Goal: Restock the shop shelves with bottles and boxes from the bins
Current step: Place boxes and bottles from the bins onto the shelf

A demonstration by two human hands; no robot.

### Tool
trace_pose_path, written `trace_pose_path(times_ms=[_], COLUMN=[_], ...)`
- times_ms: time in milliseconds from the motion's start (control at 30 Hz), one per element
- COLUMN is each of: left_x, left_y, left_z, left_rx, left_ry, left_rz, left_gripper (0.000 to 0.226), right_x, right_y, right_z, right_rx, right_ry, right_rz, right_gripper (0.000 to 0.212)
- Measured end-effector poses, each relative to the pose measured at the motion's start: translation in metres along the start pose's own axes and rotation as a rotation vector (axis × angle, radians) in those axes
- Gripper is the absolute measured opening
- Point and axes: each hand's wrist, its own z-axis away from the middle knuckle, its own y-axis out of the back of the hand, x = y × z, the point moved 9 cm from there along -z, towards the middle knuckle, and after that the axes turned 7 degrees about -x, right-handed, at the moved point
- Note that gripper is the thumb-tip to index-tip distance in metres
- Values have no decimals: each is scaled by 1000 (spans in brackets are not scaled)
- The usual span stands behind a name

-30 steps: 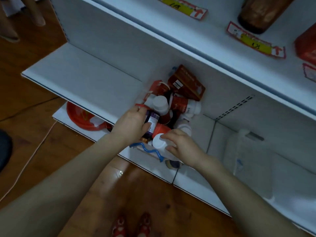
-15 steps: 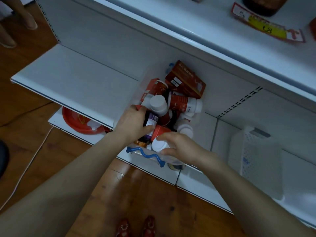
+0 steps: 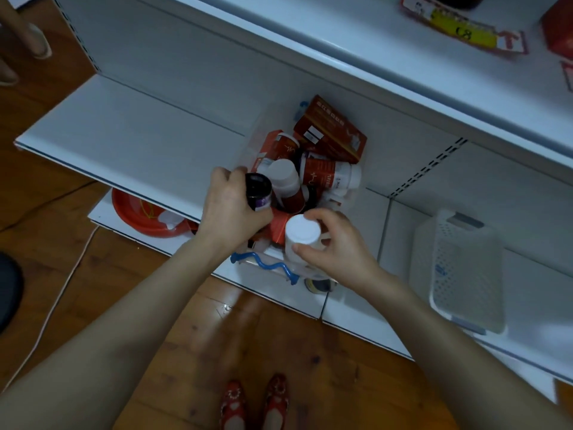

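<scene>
A clear bin point(image 3: 248, 144) with a blue wavy handle sits on the low white shelf, filled with several red-labelled bottles with white caps and a red box point(image 3: 330, 139). My left hand point(image 3: 228, 209) grips a dark purple bottle point(image 3: 259, 192) with a black cap, held upright above the bin's near left side. My right hand point(image 3: 335, 246) holds a white-capped bottle point(image 3: 300, 237) at the bin's near edge, fingers curled round it.
A white perforated basket point(image 3: 462, 271) stands on the bottom shelf at right. A red basin point(image 3: 145, 217) sits under the middle shelf point(image 3: 124, 135) at left. Price tags point(image 3: 465, 29) line the upper shelf. A white cable runs across the wooden floor. My red shoes are below.
Both hands have risen out of the bin: the left now lifts the dark purple bottle clear, the right has raised the white-capped bottle.
</scene>
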Motion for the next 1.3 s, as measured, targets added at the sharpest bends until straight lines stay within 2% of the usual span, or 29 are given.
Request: trace_pose_path(times_ms=[167, 267, 400, 467, 533, 633, 733, 833, 867, 900, 967, 1067, 1133, 1300], left_x=[-6, -19, -38, -45, -41, -21, -4, 11, 18, 24, 34, 47, 58, 91], left_y=[48, 72, 89, 91, 95, 114, 135, 149, 153, 157, 165, 175, 181, 193], left_z=[27, 53, 92, 114, 131, 144, 154, 162, 164, 166, 169, 173, 173, 169], left_rx=[169, 237, 278, 286, 292, 290, 297, 289, 277, 265, 254, 237, 216, 181], left_ry=[50, 168, 381, 503, 582, 576, 559, 552, 542, 529, 507, 459, 424, 321], left_rz=[109, 229, 476, 711, 891, 1017, 1092, 1217, 1253, 1289, 1349, 1439, 1486, 1553], left_gripper=[55, 60, 36, 43, 53, 47, 38, 35, 34, 33, 32, 28, 22, 17], right_x=[-11, -25, -42, -44, -41, -47, -71, -104, -115, -125, -140, -154, -163, -186], right_y=[8, 18, 36, 38, 32, 11, 3, 9, 14, 19, 30, 43, 52, 94], right_z=[17, 32, 54, 68, 82, 102, 116, 124, 125, 126, 127, 132, 137, 150], right_rx=[39, 83, 182, 197, 211, 161, 86, -1, -38, -75, -153, -238, -221, 9], right_ry=[-48, -56, -83, -180, -316, -466, -505, -449, -403, -342, -255, -200, -173, -9], right_rz=[-8, -51, -259, -440, -730, -1201, -1571, -1775, -1818, -1850, -1864, -1741, -1595, -1100], right_gripper=[64, 59, 43, 32, 15, 5, 13, 19, 25, 41, 80, 103, 104, 73])
